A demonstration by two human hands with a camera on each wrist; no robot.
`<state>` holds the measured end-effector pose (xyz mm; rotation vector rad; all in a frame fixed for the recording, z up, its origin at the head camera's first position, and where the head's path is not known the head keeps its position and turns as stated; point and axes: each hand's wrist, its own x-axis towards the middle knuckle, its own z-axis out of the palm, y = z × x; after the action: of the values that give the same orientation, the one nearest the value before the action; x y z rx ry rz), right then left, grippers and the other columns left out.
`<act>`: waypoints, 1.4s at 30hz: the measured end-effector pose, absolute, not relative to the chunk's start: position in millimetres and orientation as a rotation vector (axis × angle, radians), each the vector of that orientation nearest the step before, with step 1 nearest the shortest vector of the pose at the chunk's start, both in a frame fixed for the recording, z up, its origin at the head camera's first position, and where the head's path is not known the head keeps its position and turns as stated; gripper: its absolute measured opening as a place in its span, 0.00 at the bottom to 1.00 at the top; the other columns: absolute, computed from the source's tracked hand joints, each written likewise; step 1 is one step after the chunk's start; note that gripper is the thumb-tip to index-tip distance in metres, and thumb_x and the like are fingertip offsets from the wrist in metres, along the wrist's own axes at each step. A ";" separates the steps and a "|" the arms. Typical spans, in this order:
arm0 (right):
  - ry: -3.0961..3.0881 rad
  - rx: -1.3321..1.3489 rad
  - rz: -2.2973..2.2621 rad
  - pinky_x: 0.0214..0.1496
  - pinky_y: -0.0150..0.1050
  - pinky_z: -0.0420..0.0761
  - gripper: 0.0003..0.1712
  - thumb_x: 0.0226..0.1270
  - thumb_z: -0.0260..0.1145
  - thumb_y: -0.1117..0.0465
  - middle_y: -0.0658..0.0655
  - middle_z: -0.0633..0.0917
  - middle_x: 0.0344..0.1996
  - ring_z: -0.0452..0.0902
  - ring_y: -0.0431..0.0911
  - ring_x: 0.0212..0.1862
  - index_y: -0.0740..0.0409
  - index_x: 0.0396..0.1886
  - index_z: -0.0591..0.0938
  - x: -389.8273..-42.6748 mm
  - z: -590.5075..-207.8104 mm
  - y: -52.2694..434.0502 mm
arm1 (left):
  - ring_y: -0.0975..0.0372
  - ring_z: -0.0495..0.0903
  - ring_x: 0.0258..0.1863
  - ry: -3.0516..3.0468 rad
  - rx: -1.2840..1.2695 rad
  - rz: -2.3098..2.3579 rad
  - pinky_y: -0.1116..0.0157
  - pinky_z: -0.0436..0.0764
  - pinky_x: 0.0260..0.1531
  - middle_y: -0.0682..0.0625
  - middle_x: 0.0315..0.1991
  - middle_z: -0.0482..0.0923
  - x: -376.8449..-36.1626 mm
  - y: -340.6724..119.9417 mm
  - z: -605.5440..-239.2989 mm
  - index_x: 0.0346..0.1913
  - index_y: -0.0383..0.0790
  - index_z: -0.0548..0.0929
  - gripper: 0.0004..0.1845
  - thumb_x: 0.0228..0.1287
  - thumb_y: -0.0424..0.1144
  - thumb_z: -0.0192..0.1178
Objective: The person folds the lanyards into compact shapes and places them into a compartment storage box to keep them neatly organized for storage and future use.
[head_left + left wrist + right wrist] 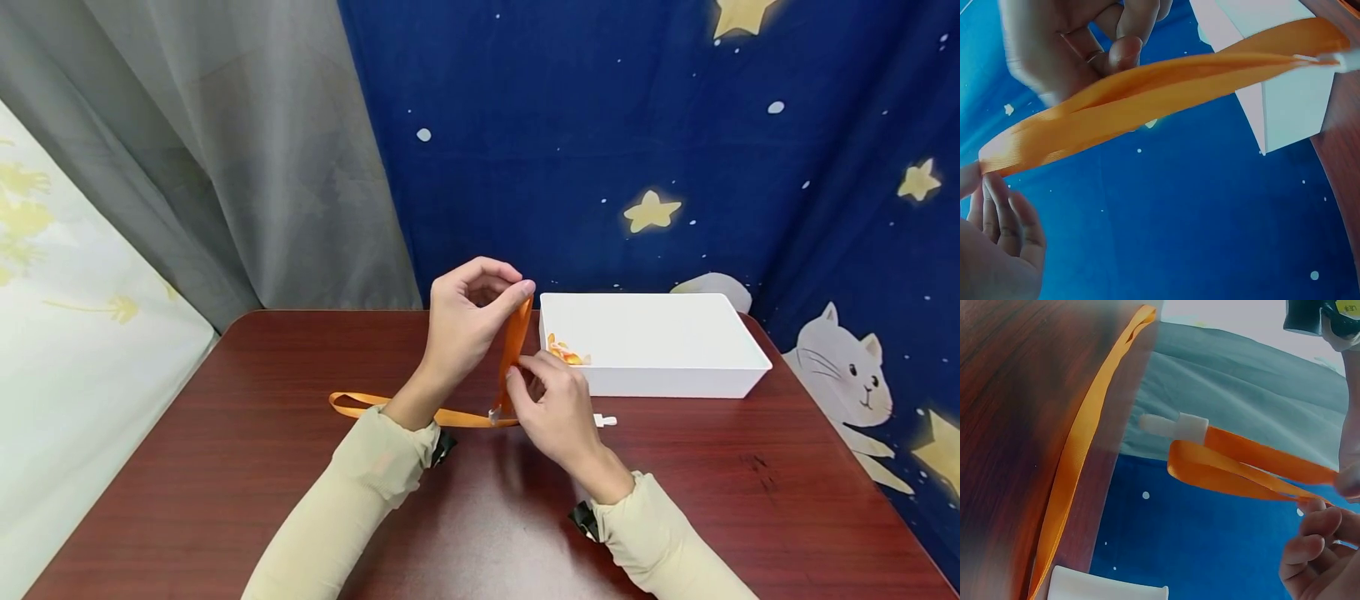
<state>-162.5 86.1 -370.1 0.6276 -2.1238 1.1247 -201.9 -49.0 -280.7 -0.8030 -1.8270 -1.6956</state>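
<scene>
An orange lanyard [468, 419] lies partly on the table, while one looped part of its ribbon stands upright between the hands. My left hand [465, 321] pinches the upper end of this loop between thumb and fingers. Lower down, my right hand [555, 404] has its fingers curled, with thumb and fingertips at the ribbon's right edge. In the left wrist view the orange ribbon [1116, 119] spans from the left fingertips to a pale clip [1349, 60]. The right wrist view shows a white clip [1192, 429] at the ribbon's low end.
Behind the right hand stands a white box [675, 382] with an orange print at its corner. A white tab [604, 421] lies on the table just right of that hand. The dark red wooden table [262, 492] reaches back to grey and blue curtains [525, 150].
</scene>
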 end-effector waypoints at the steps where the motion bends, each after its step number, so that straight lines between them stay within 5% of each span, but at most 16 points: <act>1: -2.117 0.626 1.131 0.22 0.31 0.68 0.06 0.63 0.67 0.63 0.48 0.76 0.20 0.68 0.38 0.22 0.62 0.31 0.86 -162.8 -370.2 85.3 | 0.58 0.79 0.22 -1.827 -0.805 -1.698 0.66 0.81 0.24 0.46 0.26 0.84 -202.1 -49.0 -280.8 0.35 0.33 0.84 0.06 0.59 0.31 0.71; 9: -2.068 0.635 1.170 0.22 0.34 0.68 0.13 0.61 0.70 0.54 0.48 0.75 0.21 0.67 0.39 0.23 0.60 0.29 0.84 -163.5 -371.0 82.6 | 0.59 0.78 0.22 -1.831 -0.814 -1.692 0.67 0.80 0.24 0.46 0.26 0.83 -202.2 -48.6 -279.5 0.35 0.33 0.85 0.06 0.60 0.32 0.71; 25: -2.055 0.732 1.515 0.21 0.31 0.69 0.04 0.62 0.73 0.65 0.48 0.77 0.18 0.70 0.39 0.19 0.57 0.30 0.85 -172.7 -373.7 83.6 | 0.58 0.79 0.22 -1.835 -0.842 -1.700 0.66 0.80 0.25 0.47 0.26 0.83 -201.1 -47.7 -278.1 0.35 0.33 0.84 0.05 0.60 0.31 0.70; 34: -2.092 0.748 1.625 0.21 0.30 0.64 0.09 0.57 0.73 0.74 0.55 0.75 0.14 0.64 0.40 0.19 0.65 0.22 0.82 -157.9 -346.8 82.2 | 0.58 0.78 0.22 -1.831 -0.871 -1.720 0.66 0.80 0.25 0.47 0.25 0.83 -201.5 -47.9 -279.2 0.35 0.33 0.84 0.04 0.60 0.29 0.69; 42: -2.141 0.773 1.699 0.21 0.29 0.61 0.11 0.61 0.70 0.73 0.50 0.72 0.13 0.62 0.37 0.18 0.68 0.20 0.81 -155.9 -340.4 84.6 | 0.58 0.79 0.21 -1.833 -0.837 -1.733 0.66 0.80 0.24 0.47 0.25 0.83 -200.9 -48.8 -279.6 0.35 0.34 0.84 0.04 0.60 0.30 0.70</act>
<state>-155.9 84.6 -340.4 0.7729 -2.1413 1.6989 -200.9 -48.8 -279.6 -0.8374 -1.8325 -1.7334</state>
